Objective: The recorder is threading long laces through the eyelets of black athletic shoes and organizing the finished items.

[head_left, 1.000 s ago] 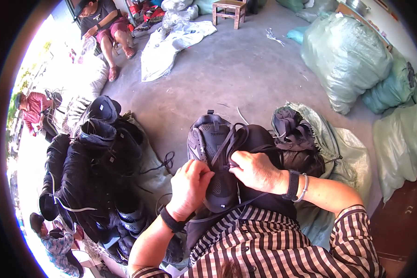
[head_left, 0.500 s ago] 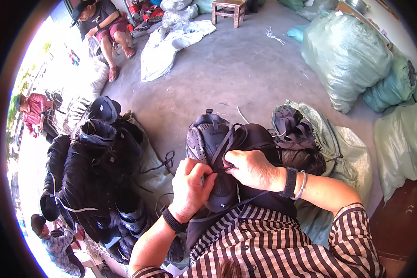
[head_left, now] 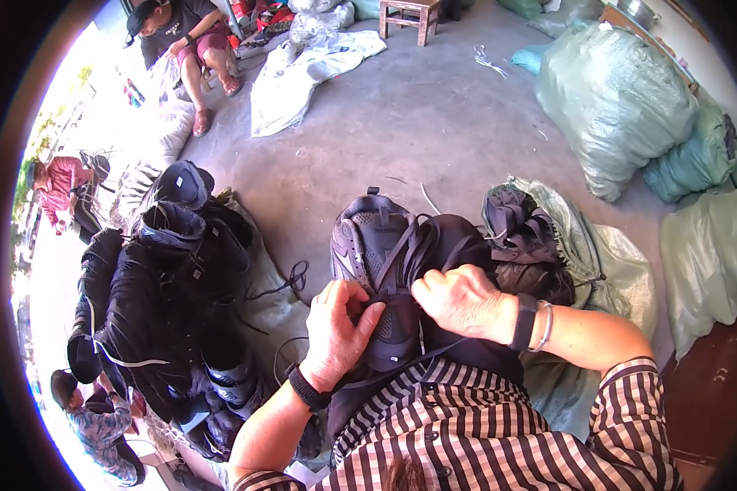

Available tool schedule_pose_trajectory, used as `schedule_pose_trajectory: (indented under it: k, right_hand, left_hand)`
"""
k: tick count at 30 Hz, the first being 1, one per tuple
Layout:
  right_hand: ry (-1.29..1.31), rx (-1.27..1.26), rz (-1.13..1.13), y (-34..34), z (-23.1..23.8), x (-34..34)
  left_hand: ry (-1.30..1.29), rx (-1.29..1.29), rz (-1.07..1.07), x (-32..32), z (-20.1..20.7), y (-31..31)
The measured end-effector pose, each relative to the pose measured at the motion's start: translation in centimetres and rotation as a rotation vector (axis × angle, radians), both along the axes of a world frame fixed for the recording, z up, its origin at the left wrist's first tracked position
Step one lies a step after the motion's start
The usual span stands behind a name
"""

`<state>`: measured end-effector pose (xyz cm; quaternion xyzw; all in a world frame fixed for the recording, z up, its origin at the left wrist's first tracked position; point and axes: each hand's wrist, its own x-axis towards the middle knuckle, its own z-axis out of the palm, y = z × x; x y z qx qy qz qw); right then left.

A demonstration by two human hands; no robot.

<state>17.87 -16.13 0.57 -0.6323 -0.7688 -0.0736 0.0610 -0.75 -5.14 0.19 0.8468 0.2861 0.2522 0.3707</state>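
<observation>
A big pile of dark shoes [head_left: 168,286] is lying on the floor to your left, just beside your lap, where you are holding a dark sneaker [head_left: 385,278] sole-up. Your right hand [head_left: 463,301] is closing its fingers on the shoelace [head_left: 397,250], while your left hand [head_left: 340,331] is curling its fingers against the sneaker's side.

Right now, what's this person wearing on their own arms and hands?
Both hands are bare, no gloves. The left hand has a black band at the wrist. The right hand has a wider black band plus a thin silver bangle beside it. Brown-and-white striped shirt sleeves are pushed up, leaving the forearms uncovered.
</observation>
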Motion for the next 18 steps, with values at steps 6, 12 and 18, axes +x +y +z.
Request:
schedule_pose_trajectory:
  k: [6,12,18]
  right_hand:
    - [0.968,-0.520,-0.335,0.6,4.6,3.3]
    - [0.916,-0.200,-0.202,1.0,2.0,1.4]
    - [0.806,-0.297,-0.152,2.0,3.8,1.8]
  left_hand:
    - [-0.070,-0.104,0.045,-0.6,-0.4,-0.5]
    - [-0.102,-0.244,0.045,-1.3,-0.5,-1.1]
    - [-0.019,-0.021,-0.011,-2.1,0.0,-1.6]
